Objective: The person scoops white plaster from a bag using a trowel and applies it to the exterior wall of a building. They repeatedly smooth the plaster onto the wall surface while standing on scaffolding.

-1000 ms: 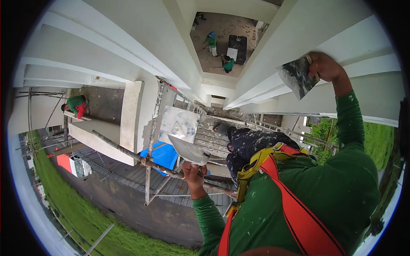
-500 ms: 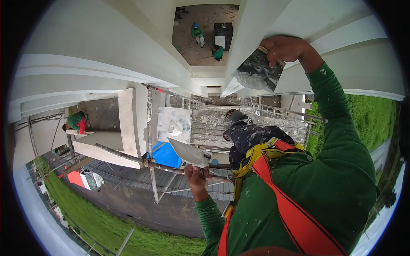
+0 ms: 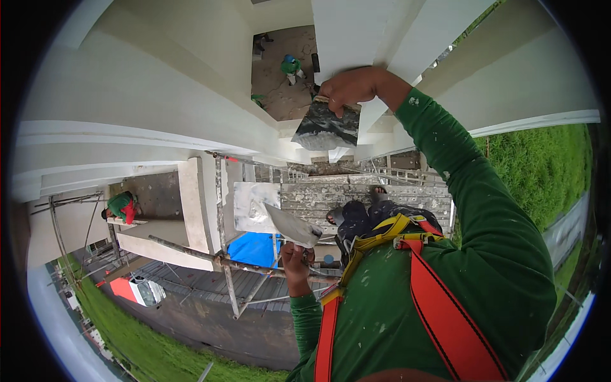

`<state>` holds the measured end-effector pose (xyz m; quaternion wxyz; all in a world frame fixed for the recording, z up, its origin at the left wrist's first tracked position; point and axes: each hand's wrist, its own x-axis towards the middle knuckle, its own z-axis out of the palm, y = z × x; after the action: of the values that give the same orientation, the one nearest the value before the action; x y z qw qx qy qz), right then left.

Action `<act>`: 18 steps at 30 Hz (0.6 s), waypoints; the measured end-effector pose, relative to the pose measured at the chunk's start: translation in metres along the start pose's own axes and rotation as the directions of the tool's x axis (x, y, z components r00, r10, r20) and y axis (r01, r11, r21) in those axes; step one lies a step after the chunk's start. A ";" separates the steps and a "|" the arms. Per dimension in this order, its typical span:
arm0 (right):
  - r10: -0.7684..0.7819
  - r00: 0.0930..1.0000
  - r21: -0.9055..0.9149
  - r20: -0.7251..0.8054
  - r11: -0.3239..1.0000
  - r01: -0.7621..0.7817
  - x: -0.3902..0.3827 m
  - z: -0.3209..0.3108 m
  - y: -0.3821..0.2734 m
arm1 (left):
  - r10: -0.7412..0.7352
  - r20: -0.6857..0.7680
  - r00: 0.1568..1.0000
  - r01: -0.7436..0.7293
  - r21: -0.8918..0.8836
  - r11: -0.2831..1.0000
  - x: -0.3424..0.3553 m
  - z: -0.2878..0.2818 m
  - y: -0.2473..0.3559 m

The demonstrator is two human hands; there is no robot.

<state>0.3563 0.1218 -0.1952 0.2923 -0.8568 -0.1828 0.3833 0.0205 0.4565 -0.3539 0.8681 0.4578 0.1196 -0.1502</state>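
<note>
My right hand (image 3: 351,88), raised against the pale wall, is closed on the upper edge of a wide putty knife (image 3: 331,126). Its dark blade is smeared with white and grey filler and lies near the wall edge. Lower down, my left hand (image 3: 296,260) grips the handle end of a trowel (image 3: 291,226) whose broad blade is coated with white paste. Beyond that trowel, a square board (image 3: 253,198) covered in white paste rests on the scaffold planks. My fingers partly hide the trowel's handle.
I am on paint-spattered scaffold planks (image 3: 356,184), with a rusty scaffold pipe (image 3: 251,267) along the left side. A blue sheet (image 3: 254,247) lies below. Co-workers (image 3: 125,207) are on lower levels; a red and white truck (image 3: 139,290) stands on the ground.
My right hand and the putty knife have moved left along the wall. My body and view have shifted; the trowel stays in my left hand, its blade tipped steeper.
</note>
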 end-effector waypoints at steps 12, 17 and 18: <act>0.181 0.967 0.929 -0.177 0.356 0.104 -0.173 0.123 0.192 | -0.158 0.087 0.984 0.133 0.243 0.961 -0.012 0.120 -0.028; 0.121 0.835 0.653 -0.537 0.686 0.320 -0.222 0.233 0.334 | -0.171 0.007 0.985 0.162 0.282 0.945 -0.016 0.176 -0.061; 0.143 0.790 0.615 -0.596 0.714 0.335 -0.234 0.248 0.341 | -0.200 0.004 0.980 0.190 0.291 0.938 -0.013 0.181 -0.070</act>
<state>0.0475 -0.1749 -0.4177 0.6540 -0.7475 0.0306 0.1118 -0.0050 0.2705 -0.3022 0.7745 0.5629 0.1266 -0.2592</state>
